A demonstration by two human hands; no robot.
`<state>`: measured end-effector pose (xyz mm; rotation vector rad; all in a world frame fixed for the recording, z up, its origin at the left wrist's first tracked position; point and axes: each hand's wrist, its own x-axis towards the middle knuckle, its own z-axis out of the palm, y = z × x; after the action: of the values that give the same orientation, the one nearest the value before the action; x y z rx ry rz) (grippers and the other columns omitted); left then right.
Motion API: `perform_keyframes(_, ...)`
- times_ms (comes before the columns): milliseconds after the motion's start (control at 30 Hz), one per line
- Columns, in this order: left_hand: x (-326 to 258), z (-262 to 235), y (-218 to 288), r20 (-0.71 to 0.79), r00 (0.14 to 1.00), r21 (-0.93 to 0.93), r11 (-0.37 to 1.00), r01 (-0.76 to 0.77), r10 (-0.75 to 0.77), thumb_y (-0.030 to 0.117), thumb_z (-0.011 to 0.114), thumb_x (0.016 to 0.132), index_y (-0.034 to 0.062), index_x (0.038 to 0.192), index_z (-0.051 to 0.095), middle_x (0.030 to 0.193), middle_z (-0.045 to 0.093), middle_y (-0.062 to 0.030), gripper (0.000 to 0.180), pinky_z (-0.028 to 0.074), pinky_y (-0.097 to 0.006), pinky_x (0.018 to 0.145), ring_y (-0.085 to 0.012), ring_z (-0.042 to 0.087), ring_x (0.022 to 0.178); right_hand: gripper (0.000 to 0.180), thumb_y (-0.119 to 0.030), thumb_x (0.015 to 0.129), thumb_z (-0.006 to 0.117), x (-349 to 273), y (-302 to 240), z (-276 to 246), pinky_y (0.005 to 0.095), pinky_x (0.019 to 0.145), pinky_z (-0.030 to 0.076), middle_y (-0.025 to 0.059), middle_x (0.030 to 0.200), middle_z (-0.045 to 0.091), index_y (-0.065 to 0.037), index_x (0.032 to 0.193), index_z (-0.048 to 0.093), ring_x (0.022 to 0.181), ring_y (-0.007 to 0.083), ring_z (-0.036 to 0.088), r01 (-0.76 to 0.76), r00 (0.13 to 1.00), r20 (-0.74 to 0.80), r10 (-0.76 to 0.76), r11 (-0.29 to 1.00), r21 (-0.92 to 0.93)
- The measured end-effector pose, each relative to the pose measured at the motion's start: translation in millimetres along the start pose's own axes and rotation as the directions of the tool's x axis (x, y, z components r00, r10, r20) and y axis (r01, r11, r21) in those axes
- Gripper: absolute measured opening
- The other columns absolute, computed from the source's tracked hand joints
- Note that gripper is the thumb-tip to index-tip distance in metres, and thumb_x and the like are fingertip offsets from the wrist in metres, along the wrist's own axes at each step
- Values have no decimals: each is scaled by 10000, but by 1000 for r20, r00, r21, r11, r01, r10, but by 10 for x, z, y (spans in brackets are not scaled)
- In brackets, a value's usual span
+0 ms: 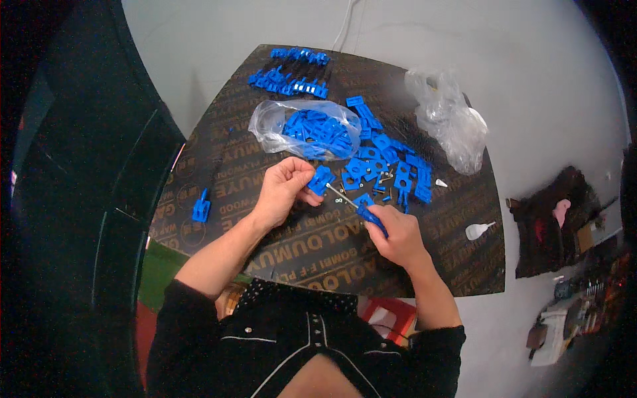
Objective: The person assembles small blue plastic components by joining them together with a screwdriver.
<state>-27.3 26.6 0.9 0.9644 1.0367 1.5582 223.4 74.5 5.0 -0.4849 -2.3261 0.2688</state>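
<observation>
My left hand [284, 189] pinches a small blue plastic part [321, 180] above the middle of the table. My right hand [397, 235] is closed round the blue handle of a screwdriver [372, 219]. Its thin metal shaft points up and left, and the tip meets the blue part or ends right beside it; the exact contact is too small to tell. Just beyond the hands lie loose flat blue pieces with round holes [371, 166]. Small screws and metal bits [384, 177] are scattered among them.
An open clear plastic bag [269, 136] holds many blue pieces. Rows of blue parts with black middles [292, 73] lie at the far left. One blue piece [201, 207] sits near the left edge. A crumpled clear bag [451, 126] and a white nozzle bottle [478, 231] are at right.
</observation>
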Motion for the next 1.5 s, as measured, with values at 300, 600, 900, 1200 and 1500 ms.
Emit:
perform_keyframes(300,1,-10,-36,2,1000,-38,999,-8,8,102,541,905,4,952,518,776,629,-103,112,559,-310,497,-212,650,595,269,-89,754,659,-4,-15,18,364,498,468,112,740,587,-34,994,553,607,279,595,-14,1000,-3,14,1000,0)
perform_keyframes(600,-19,25,-11,-6,1000,-66,998,-18,18,83,531,913,-11,955,508,752,628,-113,105,553,-274,497,-198,650,596,292,-78,747,664,-2,-72,77,368,543,500,143,811,623,-8,1004,545,659,299,628,-48,998,-39,50,998,51)
perform_keyframes(900,-15,-3,-10,35,998,-14,999,-43,43,93,524,914,0,995,490,811,621,-98,128,566,-302,532,-213,654,621,249,-53,757,660,-28,-59,97,339,557,499,160,790,627,-18,979,553,664,313,643,-142,989,-24,146,983,115)
perform_keyframes(1200,-23,-2,12,25,1000,-17,1000,-11,12,80,506,926,-9,984,498,764,630,-122,107,547,-262,514,-205,658,618,237,-85,768,656,-21,-43,75,379,549,496,161,794,619,-25,972,551,661,330,623,-155,988,-5,156,982,110)
perform_keyframes(1500,-25,21,-4,17,999,-49,998,-49,50,89,507,930,-7,977,490,761,625,-119,109,549,-266,515,-207,658,610,235,-86,770,653,-19,-39,92,379,550,499,157,815,616,-23,973,553,672,326,623,-98,994,-30,101,991,88)
